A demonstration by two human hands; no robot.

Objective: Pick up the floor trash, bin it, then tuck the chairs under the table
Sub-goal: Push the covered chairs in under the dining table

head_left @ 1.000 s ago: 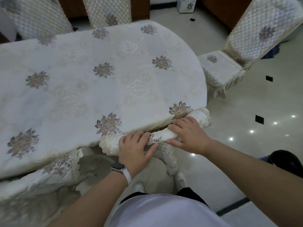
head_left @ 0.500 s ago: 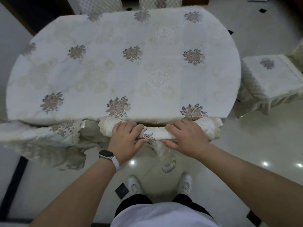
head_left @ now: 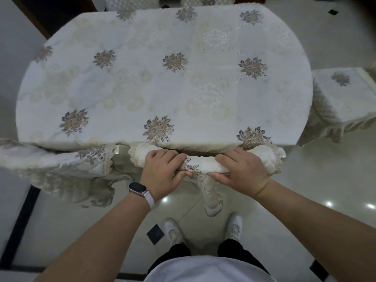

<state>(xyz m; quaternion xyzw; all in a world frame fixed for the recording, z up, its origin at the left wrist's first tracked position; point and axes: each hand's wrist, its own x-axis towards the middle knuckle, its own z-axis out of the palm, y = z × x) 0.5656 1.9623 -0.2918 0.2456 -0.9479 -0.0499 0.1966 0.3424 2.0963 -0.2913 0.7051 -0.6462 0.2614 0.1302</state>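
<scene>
Head view: left hand (head_left: 162, 171) & right hand (head_left: 242, 169) both curl round the top rail of the near chair (head_left: 205, 162), its back close against the table (head_left: 162, 88) edge, so this 1 looks tucked. Rail runs left-right along that edge, chair facing the table; the right chair (head_left: 341, 98) sits out from under it, prob. left to do.

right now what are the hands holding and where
The left hand and right hand both grip the covered chair by the top of its backrest.
</scene>
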